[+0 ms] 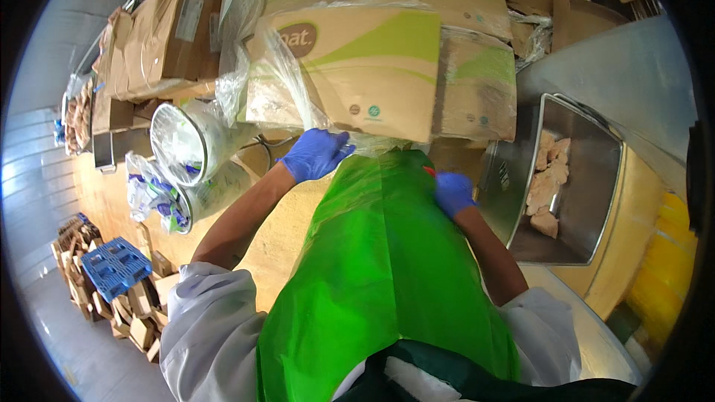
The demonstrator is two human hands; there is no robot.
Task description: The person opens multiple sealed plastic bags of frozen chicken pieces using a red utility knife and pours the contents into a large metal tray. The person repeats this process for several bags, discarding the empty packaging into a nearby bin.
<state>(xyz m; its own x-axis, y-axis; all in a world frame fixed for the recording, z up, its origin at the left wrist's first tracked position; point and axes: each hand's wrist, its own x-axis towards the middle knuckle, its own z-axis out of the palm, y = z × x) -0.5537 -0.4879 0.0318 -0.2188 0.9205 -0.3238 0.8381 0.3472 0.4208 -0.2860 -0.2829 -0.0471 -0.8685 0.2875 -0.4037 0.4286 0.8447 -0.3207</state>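
In front of me stands a stack of brown and green cardboard boxes (357, 74), wrapped in clear plastic film (293, 78). My left hand (316, 155), in a blue glove, is closed on the loose lower end of the film at the front box's lower edge. My right hand (453, 192), also blue-gloved, is a little blurred beside the right edge of my green apron (372, 253). Its fingers look curled, and a small red thing (430, 171) shows at their tips, mostly hidden by the apron.
To the right stands a deep metal tub (607, 201) with pale pinkish pieces (547, 186) in it. Two round bins (179, 145) lined with clear bags are at left. Further left, a blue pallet (115, 264) rests on piled flattened cardboard (141, 309). Large brown boxes (160, 41) stand behind the bins.
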